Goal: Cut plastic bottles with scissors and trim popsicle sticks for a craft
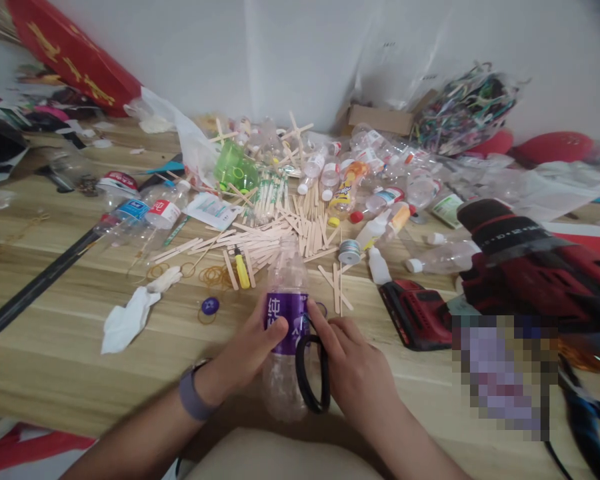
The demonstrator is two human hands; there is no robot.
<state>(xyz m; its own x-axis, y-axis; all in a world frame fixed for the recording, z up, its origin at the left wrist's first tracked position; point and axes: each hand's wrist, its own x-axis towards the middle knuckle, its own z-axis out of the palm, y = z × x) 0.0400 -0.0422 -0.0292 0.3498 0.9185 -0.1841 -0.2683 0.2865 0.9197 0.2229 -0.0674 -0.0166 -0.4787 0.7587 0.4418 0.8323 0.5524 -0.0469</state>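
A clear plastic bottle [286, 387] with a purple label stands upright near the table's front edge, its cap off or not visible. My left hand [253, 343] is wrapped round its left side, thumb across the label. On the right, my right hand [353, 357] is closed round black-handled scissors [313, 373]; the black loop lies against the bottle's side, and the blades are mostly hidden. My right index finger reaches up to the label's right edge. A purple cap [210, 306] lies on the table to the left of the bottle.
Wooden sticks [260, 243] are scattered behind the bottle, with a yellow-handled tool [241, 268] among them. Several bottles lie farther back. A red and black power drill [535, 267] and pliers [583, 407] are at the right; white gloves or tissue [129, 320] lie left.
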